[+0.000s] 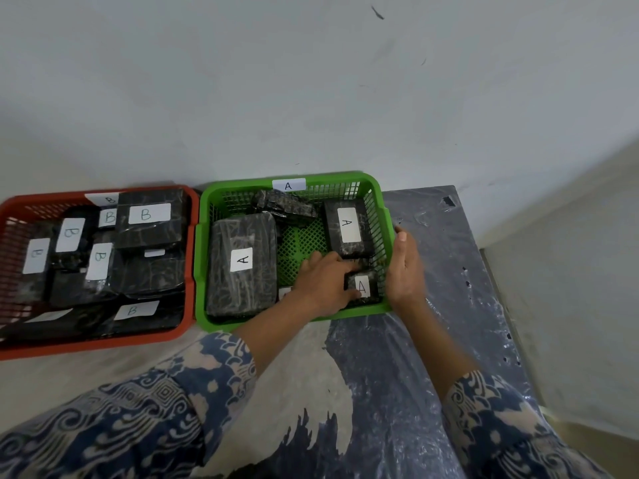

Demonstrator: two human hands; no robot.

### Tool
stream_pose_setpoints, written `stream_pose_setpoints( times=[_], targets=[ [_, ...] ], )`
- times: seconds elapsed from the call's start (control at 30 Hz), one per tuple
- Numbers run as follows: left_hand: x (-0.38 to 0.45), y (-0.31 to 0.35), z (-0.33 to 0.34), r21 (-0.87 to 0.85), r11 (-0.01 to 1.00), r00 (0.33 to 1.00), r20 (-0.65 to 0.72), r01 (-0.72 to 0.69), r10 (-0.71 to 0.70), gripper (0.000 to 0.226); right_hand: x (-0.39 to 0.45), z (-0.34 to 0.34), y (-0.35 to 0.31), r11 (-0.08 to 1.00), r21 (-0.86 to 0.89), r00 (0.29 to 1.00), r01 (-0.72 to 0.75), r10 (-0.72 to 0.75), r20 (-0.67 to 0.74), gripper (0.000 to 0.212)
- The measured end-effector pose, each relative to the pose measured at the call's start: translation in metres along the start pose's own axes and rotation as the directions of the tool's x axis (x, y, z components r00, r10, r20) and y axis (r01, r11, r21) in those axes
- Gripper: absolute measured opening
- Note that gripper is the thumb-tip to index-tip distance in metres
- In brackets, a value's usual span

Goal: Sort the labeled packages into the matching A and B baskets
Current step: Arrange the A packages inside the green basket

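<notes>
A green basket [377,191] tagged A stands beside a red basket [188,271] tagged B. Inside the green one lie a large black package marked A [242,267], a smaller A package [347,228] at the right wall and a crumpled black package [283,202] at the back. My left hand [325,281] reaches into the basket and holds a small A package [363,286] in the near right corner. Straight-fingered, my right hand [406,264] rests against the outside of the green basket's right wall. The red basket holds several black packages marked B [147,219].
Both baskets stand on a table against a pale wall [311,81]. A dark plastic sheet [442,271] covers the table to the right of the green basket and in front of it. The table's right edge [484,271] drops off to a pale floor.
</notes>
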State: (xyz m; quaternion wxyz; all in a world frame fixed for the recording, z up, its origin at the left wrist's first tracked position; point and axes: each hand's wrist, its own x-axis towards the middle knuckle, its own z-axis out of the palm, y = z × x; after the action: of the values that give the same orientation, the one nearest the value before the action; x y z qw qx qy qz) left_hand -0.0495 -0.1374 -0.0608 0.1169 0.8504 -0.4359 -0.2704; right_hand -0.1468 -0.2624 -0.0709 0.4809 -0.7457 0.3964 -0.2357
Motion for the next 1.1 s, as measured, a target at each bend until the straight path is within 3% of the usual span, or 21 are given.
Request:
stream_pose_setpoints(
  times=[0.07, 0.2, 0.3, 0.4, 0.83, 0.9, 0.97, 1.03, 1.1],
  targets=[
    [-0.002, -0.001, -0.003, 0.002, 1.000, 1.000, -0.004, -0.006, 0.006, 0.057, 0.000, 0.000, 0.000, 1.000, -0.009, 1.000, 0.008, -0.008, -0.006, 0.028],
    [-0.010, -0.013, -0.020, -0.126, 0.990, 0.996, -0.062, 0.057, -0.065, 0.031, 0.001, 0.001, 0.003, 1.000, -0.004, 1.000, -0.026, 0.026, 0.007, 0.039],
    [-0.015, -0.019, -0.033, 0.085, 0.994, 0.989, 0.125, 0.067, -0.078, 0.035, 0.001, 0.002, 0.003, 0.999, -0.014, 0.999, -0.035, 0.035, 0.003, 0.041],
    [-0.019, -0.012, -0.033, 0.284, 0.959, 0.963, 0.257, 0.003, -0.079, 0.017, 0.001, 0.001, 0.002, 0.999, -0.023, 1.000, -0.031, 0.031, -0.003, 0.040],
    [-0.005, -0.013, -0.040, 0.223, 0.975, 0.913, 0.392, 0.020, -0.108, 0.024, 0.001, 0.001, 0.006, 0.996, -0.055, 0.998, -0.063, 0.064, 0.010, 0.050],
    [-0.007, -0.013, -0.043, 0.209, 0.978, 0.926, 0.368, 0.012, -0.090, 0.024, 0.002, 0.001, 0.006, 0.996, -0.069, 0.998, -0.058, 0.058, 0.006, 0.050],
    [-0.014, -0.016, -0.046, 0.082, 0.997, 0.959, 0.282, 0.012, -0.035, 0.032, 0.003, 0.001, 0.006, 0.995, -0.085, 0.998, -0.058, 0.059, 0.015, 0.050],
    [-0.029, -0.024, -0.050, -0.113, 0.993, 0.993, 0.109, -0.027, 0.039, 0.038, 0.002, 0.002, 0.005, 0.992, -0.112, 0.997, -0.064, 0.067, 0.025, 0.052],
    [-0.047, -0.042, -0.057, -0.191, 0.976, 0.987, -0.146, -0.102, 0.074, 0.034, -0.001, 0.002, 0.003, 0.962, -0.271, 0.999, -0.001, -0.008, -0.033, 0.053]
  ],
)
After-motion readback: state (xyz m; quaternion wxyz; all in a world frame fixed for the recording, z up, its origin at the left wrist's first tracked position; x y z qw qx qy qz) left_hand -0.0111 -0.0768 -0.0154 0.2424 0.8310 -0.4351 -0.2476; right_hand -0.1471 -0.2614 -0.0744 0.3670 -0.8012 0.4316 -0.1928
